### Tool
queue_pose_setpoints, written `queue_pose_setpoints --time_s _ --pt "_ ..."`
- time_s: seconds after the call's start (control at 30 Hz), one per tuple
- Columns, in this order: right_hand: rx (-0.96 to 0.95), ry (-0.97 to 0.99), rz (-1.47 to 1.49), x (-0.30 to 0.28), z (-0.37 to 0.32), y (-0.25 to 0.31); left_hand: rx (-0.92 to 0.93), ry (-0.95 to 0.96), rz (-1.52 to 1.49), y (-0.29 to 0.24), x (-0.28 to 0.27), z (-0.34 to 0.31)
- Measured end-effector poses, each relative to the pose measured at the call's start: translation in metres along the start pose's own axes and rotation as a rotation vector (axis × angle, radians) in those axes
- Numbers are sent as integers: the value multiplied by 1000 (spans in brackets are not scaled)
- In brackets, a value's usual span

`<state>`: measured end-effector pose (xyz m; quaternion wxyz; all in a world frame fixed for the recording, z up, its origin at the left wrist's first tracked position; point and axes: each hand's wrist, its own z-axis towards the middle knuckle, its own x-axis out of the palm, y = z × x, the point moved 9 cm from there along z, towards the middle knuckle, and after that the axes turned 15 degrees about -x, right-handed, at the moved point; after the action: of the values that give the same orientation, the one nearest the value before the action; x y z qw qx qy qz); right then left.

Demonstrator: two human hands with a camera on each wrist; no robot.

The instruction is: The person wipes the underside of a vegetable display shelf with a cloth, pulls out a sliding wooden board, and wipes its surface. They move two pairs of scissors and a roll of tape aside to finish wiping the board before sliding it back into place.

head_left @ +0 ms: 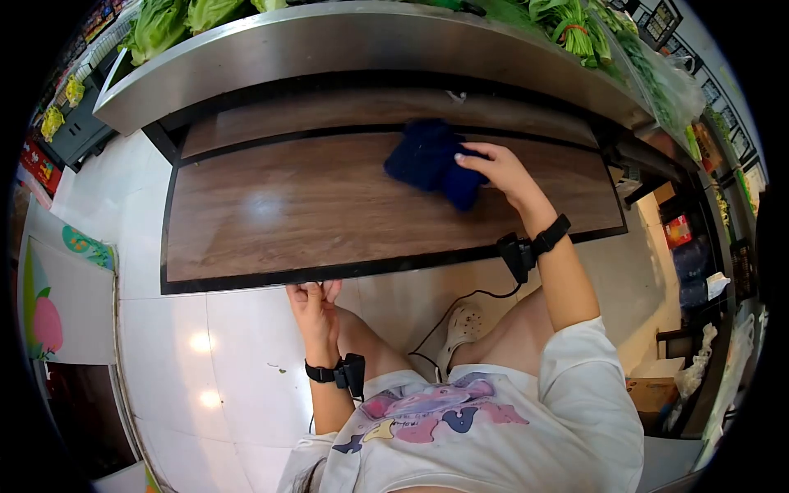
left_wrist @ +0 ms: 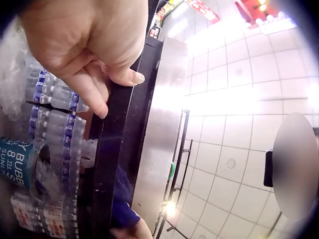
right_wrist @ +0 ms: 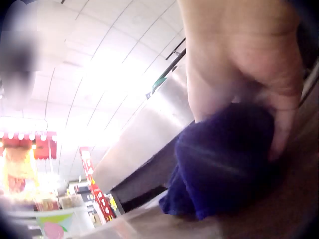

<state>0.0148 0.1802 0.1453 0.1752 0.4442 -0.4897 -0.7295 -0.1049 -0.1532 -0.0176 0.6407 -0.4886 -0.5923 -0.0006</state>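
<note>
A dark blue cloth (head_left: 431,160) lies bunched on the brown wood-look shelf (head_left: 271,205). The right hand (head_left: 503,171) grips its right side, thumb and fingers round the fabric; in the right wrist view the cloth (right_wrist: 224,159) hangs in folds below the right hand (right_wrist: 244,64), and some fingertips are hidden. At the shelf's black front edge (head_left: 329,273), left of the body, is the left hand (head_left: 314,312). The left wrist view shows the left hand (left_wrist: 94,45) pinching that black edge (left_wrist: 112,129) between thumb and curled fingers.
A steel ledge (head_left: 329,51) with lettuce (head_left: 160,31) and bundled greens (head_left: 575,37) runs behind and above the shelf. Packed plastic bottles (left_wrist: 60,134) stand beneath the shelf. A cable (head_left: 444,316) hangs near the person's shoe (head_left: 464,322). Shelves with goods line the right.
</note>
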Motion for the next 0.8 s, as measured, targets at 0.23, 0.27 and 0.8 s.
queue_pose_setpoints --time_s 0.23,0.27,0.8 --pt "-574 -143 -874 -12 -23 70 -23 -17 7 -1 -2 -1" --pt "-749 -224 -1029 -2 -39 91 -29 -8 10 0 -2 -2" --pt "-479 -282 97 -57 17 110 4 -17 1 -1 -2 0"
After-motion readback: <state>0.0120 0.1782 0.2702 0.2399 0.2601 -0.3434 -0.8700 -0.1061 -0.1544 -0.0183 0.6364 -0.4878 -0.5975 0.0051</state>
